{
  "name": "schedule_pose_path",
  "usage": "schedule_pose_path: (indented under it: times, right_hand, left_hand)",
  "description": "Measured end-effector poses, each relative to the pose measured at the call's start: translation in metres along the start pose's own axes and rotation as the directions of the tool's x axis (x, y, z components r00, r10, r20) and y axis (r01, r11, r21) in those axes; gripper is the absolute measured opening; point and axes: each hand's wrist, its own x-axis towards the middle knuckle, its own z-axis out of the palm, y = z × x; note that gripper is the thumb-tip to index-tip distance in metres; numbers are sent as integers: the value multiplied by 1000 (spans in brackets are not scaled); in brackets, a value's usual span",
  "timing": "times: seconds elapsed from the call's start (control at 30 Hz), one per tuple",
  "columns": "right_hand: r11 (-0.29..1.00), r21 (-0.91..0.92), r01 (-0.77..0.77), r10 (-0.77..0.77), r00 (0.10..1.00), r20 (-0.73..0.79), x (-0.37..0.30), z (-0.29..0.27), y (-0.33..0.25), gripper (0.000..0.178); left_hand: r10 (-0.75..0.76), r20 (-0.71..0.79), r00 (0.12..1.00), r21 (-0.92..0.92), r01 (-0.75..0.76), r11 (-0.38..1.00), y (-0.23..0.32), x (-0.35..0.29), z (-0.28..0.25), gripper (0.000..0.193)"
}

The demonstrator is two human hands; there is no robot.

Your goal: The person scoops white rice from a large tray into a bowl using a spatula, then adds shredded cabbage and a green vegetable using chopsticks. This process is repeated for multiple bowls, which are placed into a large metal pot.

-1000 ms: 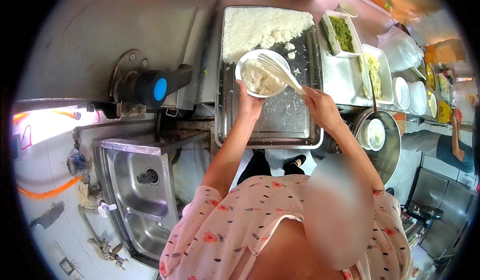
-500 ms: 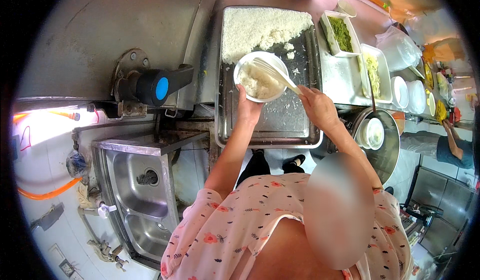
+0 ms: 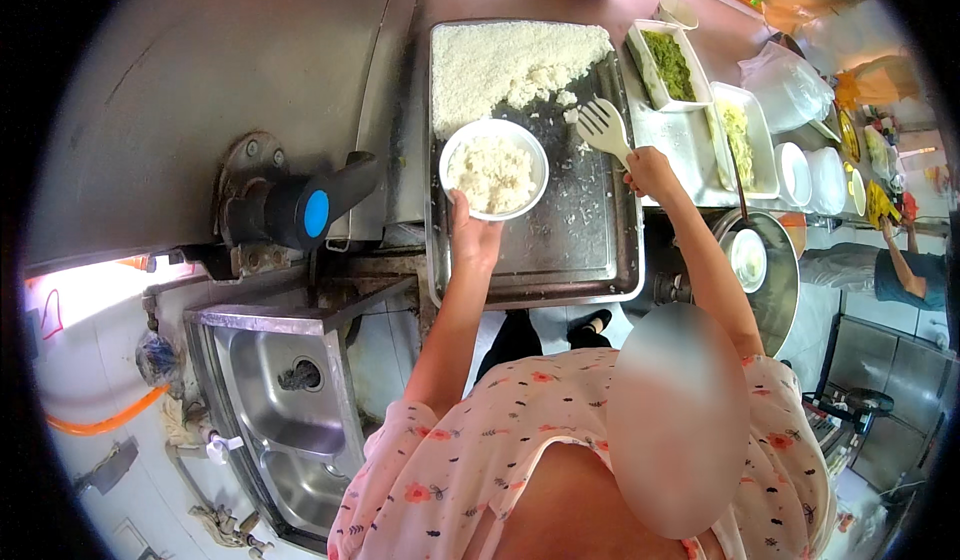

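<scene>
My left hand (image 3: 474, 235) grips a white bowl (image 3: 541, 165) by its near side, held over a large metal tray (image 3: 560, 260). Cooked white rice (image 3: 492, 174) fills much of the bowl. In my right hand (image 3: 650, 172) is the handle of a pale slotted spoon (image 3: 603, 130), its head over the tray, to the right of the bowl and apart from it. A thick layer of rice (image 3: 510, 55) covers the tray's far left part, with loose clumps and grains scattered over the bare metal.
Right of the tray stand a container of chopped greens (image 3: 668, 65) and a container of pale shreds (image 3: 738, 135). White bowls (image 3: 792, 175) sit beyond them. A large metal pot (image 3: 780, 290) is at the right, a double sink (image 3: 275, 380) lower left. Another person (image 3: 905, 270) works far right.
The spoon has come out of the bowl and moved right, over the tray. The bowl has shifted left and slightly nearer, and the rice in it now lies uncovered.
</scene>
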Motion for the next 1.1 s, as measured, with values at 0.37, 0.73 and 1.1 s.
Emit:
schedule_pose_path:
  times: [0.37, 0.73, 1.1]
  right_hand:
    - [933, 361, -3, -80, 973, 217, 69, 78, -21, 25]
    - [693, 717, -73, -142, 961, 236, 14, 71, -12, 21]
    - [775, -408, 482, -581, 797, -163, -89, 26, -48, 37]
  left_hand:
    - [-48, 31, 998, -133, 52, 990, 9, -22, 9, 58]
    - [-11, -28, 1000, -91, 9, 996, 12, -11, 7, 57]
    - [-45, 80, 996, -44, 48, 998, -4, 27, 44, 60]
